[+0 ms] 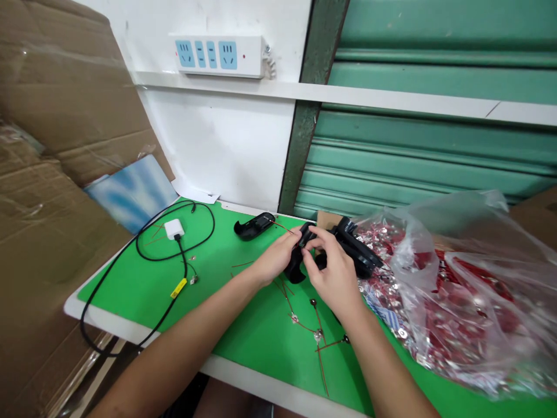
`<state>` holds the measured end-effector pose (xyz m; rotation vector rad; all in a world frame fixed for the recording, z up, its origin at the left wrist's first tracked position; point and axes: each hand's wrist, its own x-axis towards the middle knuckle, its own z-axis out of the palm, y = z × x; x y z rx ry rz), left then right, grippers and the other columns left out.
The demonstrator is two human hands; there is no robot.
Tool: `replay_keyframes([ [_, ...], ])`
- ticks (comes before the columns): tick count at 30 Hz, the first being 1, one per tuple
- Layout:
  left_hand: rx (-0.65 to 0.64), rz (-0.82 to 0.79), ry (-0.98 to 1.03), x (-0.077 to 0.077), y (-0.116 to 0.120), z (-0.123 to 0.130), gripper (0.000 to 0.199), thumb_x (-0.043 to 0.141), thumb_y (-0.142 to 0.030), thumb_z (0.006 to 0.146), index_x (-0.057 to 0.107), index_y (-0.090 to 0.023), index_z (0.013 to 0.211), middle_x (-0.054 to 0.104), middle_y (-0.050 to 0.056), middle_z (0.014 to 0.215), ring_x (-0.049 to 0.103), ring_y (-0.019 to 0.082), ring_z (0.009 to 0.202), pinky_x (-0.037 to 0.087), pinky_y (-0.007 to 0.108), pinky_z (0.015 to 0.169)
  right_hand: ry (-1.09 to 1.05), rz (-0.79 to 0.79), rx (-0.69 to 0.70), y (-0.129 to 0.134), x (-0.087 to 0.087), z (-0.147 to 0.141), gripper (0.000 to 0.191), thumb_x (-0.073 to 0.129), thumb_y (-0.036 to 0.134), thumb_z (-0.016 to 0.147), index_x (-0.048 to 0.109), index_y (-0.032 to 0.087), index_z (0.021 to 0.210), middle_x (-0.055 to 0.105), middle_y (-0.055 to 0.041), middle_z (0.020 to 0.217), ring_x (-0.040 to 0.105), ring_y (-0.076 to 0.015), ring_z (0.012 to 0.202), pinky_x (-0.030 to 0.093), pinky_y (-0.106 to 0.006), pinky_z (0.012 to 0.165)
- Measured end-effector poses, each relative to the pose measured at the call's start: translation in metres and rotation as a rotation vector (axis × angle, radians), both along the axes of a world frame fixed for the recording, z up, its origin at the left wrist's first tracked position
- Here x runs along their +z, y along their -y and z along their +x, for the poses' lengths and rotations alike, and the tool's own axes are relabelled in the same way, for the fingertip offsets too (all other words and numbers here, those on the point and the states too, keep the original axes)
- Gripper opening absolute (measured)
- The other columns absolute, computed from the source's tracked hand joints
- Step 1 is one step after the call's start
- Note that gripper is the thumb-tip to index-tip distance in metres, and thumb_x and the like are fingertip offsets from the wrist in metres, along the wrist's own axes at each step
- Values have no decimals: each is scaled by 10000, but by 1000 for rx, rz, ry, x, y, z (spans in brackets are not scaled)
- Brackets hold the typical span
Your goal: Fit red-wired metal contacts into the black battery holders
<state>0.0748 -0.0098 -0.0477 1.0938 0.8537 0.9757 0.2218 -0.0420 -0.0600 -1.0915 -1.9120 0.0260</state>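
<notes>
My left hand (276, 256) grips a curved black plastic shell (296, 273) above the green tabletop. The thumb and forefinger of my right hand (334, 271) pinch together at the shell's edge; any small part between them is too small to make out. Behind my left hand lies a similar black shell (255, 227) with a red wire by it. More black plastic pieces (359, 249) are piled just beyond my right hand. Between my forearms, thin red wires with small round metal parts (318, 335) are scattered on the table.
A clear plastic bag (461, 302) full of red-wired metal parts takes up the table's right side. On the left, a black cable (141, 247) runs to a white adapter (174, 229). Cardboard (56, 174) stands at the left edge; a power strip (217, 56) hangs on the wall.
</notes>
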Motion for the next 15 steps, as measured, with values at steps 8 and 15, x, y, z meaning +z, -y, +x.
replay_keyframes([
  [8,-8,18,-41,-2,0,0,468,445,-363,995,654,-156,1359,703,89,1397,558,248,1399,375,390,1263,-21,-17,14,0,0,1,474,592,134,961,487,251,1408,714,-15,930,726,-225,939,590,-377,921],
  [15,-9,53,-63,-4,-1,0,477,430,-367,1004,648,-157,1372,685,100,1424,557,251,1405,369,389,1266,-21,-38,-18,0,0,2,463,597,159,960,491,253,1401,729,-13,927,747,-221,905,596,-365,883],
])
